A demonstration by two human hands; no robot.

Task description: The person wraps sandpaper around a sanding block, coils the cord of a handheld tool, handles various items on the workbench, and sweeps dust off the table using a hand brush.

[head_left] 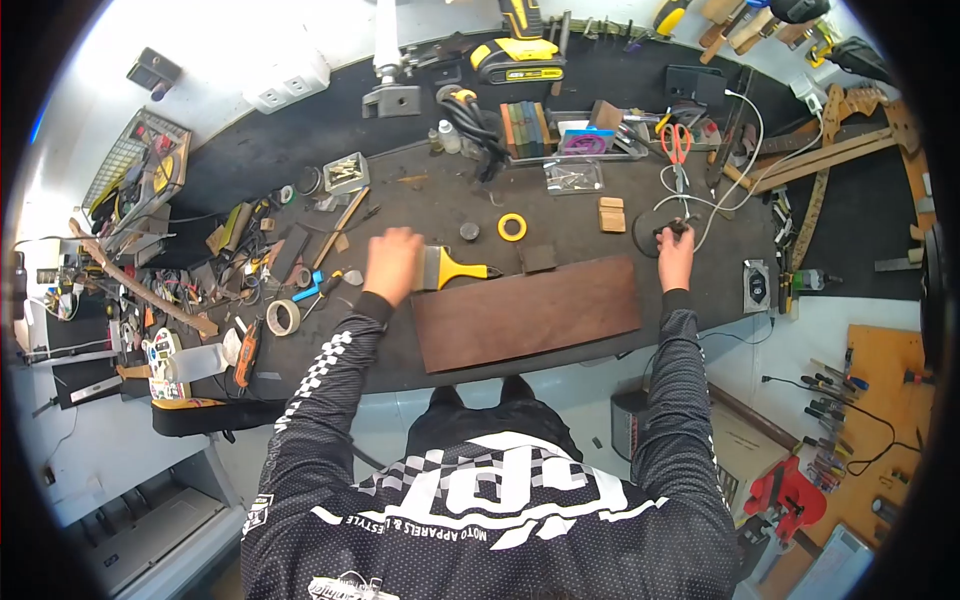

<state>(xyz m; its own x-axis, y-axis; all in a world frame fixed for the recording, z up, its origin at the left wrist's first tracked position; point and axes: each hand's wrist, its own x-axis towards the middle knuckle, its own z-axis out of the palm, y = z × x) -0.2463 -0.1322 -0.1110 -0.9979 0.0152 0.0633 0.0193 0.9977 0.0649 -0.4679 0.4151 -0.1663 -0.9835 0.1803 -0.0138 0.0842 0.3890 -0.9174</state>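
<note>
My left hand (pixel 394 264) is over the left part of the bench, slightly blurred, its fingers bent down and mostly hidden. Right beside it lies a wide brush (pixel 458 269) with a yellow handle; I cannot tell whether they touch. My right hand (pixel 676 256) is closed on a small dark object (pixel 679 227), too small to name. A round dark disc (pixel 648 232) lies by those fingers. Between my hands a flat dark brown board (pixel 530 314) rests along the front of the bench.
Behind the board lie a yellow tape ring (pixel 512 227), a dark square block (pixel 538 259) and wooden blocks (pixel 612 214). Orange-handled scissors (pixel 677 145) and a white cable (pixel 757 130) are at the back right. Tools and a tape roll (pixel 283 317) crowd the left.
</note>
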